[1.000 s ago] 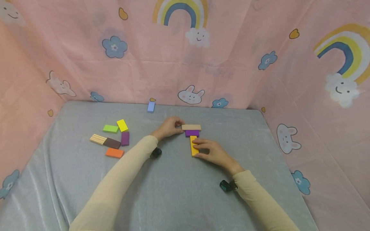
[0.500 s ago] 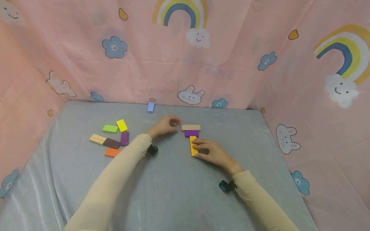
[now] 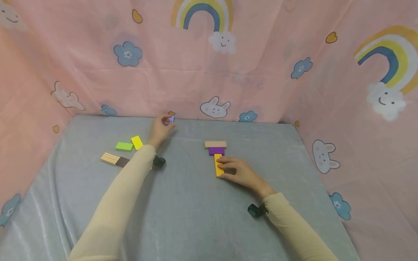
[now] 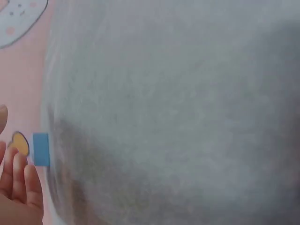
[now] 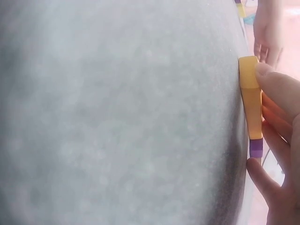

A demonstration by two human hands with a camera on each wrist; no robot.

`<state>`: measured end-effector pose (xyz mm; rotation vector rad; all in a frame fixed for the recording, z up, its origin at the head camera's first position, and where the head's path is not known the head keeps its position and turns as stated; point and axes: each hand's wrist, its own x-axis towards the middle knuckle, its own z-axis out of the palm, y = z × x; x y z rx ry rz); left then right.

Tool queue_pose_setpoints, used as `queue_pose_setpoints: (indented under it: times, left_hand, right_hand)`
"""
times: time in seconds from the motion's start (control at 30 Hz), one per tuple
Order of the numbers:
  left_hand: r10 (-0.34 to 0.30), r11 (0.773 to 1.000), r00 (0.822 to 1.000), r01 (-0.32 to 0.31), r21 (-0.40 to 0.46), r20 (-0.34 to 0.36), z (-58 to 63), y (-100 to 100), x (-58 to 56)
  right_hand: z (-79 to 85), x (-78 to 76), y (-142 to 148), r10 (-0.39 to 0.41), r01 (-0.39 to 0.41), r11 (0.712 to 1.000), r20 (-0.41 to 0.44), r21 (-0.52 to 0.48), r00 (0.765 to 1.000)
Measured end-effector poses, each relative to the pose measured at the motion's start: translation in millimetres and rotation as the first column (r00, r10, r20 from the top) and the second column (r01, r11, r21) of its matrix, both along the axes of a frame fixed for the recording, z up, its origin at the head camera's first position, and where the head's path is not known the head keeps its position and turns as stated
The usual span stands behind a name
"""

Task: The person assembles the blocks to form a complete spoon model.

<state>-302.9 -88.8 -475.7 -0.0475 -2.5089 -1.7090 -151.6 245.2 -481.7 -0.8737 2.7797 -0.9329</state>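
Lowest in the frame, right of centre, the right hand [image 3: 241, 174] has not moved: its fingers lie spread on the orange bar [image 3: 218, 171], thumb by the bar's near end, steadying it, it seems, rather than squeezing. Just beyond, at the centre, the purple block [image 3: 216, 151] sits at the bar's far end, with the beige block [image 3: 215, 145] crosswise behind it; a second ago the left fingers were at its left end, and it now lies untouched. At left, the left sleeve [image 3: 114, 206] has come over part of the pile, leaving the striped block [image 3: 110, 158], green block [image 3: 124, 146] and yellow block [image 3: 136, 142] in sight. Farther up, the left hand [image 3: 160, 129] has swung to the blue block [image 3: 172, 119] by the cloth's edge, fingers and thumb apart around it; whether they touch, I cannot tell. So the row looks set for now, and the left hand's work appears to have passed to the blue block
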Motion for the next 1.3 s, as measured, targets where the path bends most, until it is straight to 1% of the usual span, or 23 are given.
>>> queue_pose_setpoints:
  times: [0.07,0.13,0.27,0.37,0.47,0.6,0.77,1.0,1.13,1.3]
  left_hand:
    - [0.037,0.999,0.999,-0.037,0.005,0.032,-0.4,-1.7,-1.2]
    - [0.058,0.998,0.996,-0.059,0.003,0.065,-0.9,-2.6,-2.0]
    - [0.061,0.998,0.993,-0.062,0.003,0.1,-2.5,-3.4,-4.9]
    - [0.05,0.999,0.992,-0.049,-0.013,0.118,-3.4,-5.6,-7.0]
    - [0.034,0.998,0.99,-0.027,-0.058,0.137,-3.7,-8.5,-8.9]
    - [0.018,0.993,0.988,0.0,-0.119,0.154,-2.7,-10.1,-10.1]
    - [0.0,0.985,0.987,0.028,-0.17,0.161,-2.0,-9.6,-9.8]
    - [-0.027,0.979,0.983,0.062,-0.195,0.18,-3.0,-11.3,-11.4]
    - [-0.045,0.976,0.983,0.081,-0.203,0.175,-4.7,-13.3,-13.5]
    - [-0.057,0.976,0.985,0.09,-0.2,0.164,-2.8,-13.8,-12.0]
  right_hand:
    - [-0.1,0.0,0.2,-0.007,0.007,1.0,0.009,0.009,1.0]
    - [-0.2,-0.1,0.2,-0.01,0.01,1.0,0.013,0.014,1.0]
    - [-0.9,-0.2,0.6,-0.01,0.01,1.0,0.005,0.014,1.0]
    - [-2.0,-0.6,0.7,-0.002,0.002,1.0,-0.01,0.01,1.0]
    - [-2.3,-1.0,0.4,0.002,-0.001,1.0,-0.019,0.012,1.0]
    - [-1.8,-0.6,0.2,-0.001,0.001,1.0,-0.008,0.012,1.0]
    - [-1.9,-0.6,1.0,-0.004,0.004,1.0,0.002,0.012,1.0]
    - [-2.2,-0.9,0.8,-0.001,0.001,1.0,-0.003,0.006,1.0]
    - [-2.7,-1.2,1.2,-0.004,0.004,1.0,0.01,0.002,1.0]
    - [-3.1,-1.4,1.5,-0.002,0.002,1.0,0.004,0.005,1.0]
